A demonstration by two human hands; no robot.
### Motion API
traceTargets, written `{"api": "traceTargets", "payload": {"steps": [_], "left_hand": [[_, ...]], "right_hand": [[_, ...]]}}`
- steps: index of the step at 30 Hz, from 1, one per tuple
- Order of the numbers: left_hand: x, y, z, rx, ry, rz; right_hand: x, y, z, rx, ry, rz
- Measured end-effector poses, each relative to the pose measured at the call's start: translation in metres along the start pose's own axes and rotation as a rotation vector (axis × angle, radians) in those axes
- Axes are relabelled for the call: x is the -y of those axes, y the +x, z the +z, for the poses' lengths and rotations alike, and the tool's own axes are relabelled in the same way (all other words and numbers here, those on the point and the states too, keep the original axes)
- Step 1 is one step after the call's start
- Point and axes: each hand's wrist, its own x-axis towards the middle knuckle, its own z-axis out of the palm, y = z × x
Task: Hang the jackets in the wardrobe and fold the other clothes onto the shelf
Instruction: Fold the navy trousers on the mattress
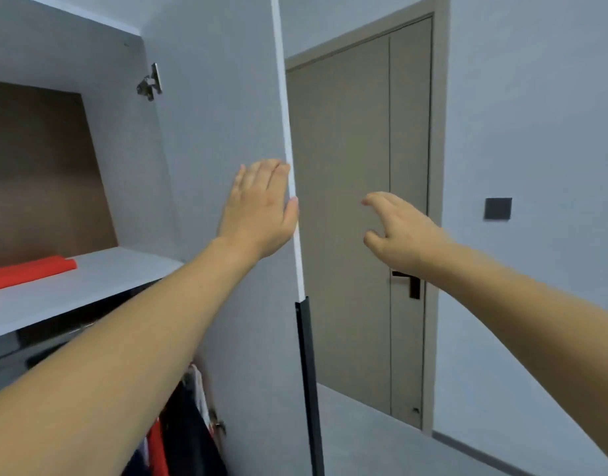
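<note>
Head view, 1 frame. The left hand (259, 207) lies flat against the inner face of the open wardrobe door (227, 132), fingers straight and together, thumb at the door's white edge. The right hand (398, 228) hovers in the air well clear of the door, fingers loosely curled, holding nothing. A folded red garment (31, 271) rests on the shelf (99, 283). Below the shelf, dark and red hanging clothes (182, 427) show beneath the left forearm. A closed room door (357, 201) stands behind.
</note>
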Motion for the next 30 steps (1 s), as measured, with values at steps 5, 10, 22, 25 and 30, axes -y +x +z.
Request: {"api": "traceTargets", "payload": {"steps": [5, 10, 22, 25, 30], "left_hand": [[-0.118, 0.032, 0.043, 0.066, -0.081, 0.160], [-0.214, 0.063, 0.097, 0.139, -0.203, 0.213], [-0.542, 0.088, 0.224, 0.371, -0.510, 0.530], [-0.622, 0.083, 0.242, 0.418, -0.552, 0.596], [-0.741, 0.078, 0.265, 0.496, -0.586, 0.733]], "right_hand": [[-0.094, -0.047, -0.030, 0.037, -0.008, 0.229], [-0.192, -0.094, -0.049, 0.019, -0.072, 0.420], [-0.425, -0.272, -0.121, 0.022, -0.205, 0.898], [-0.476, -0.324, -0.141, -0.012, -0.198, 0.990], [-0.544, -0.415, -0.166, -0.012, -0.166, 1.148]]}}
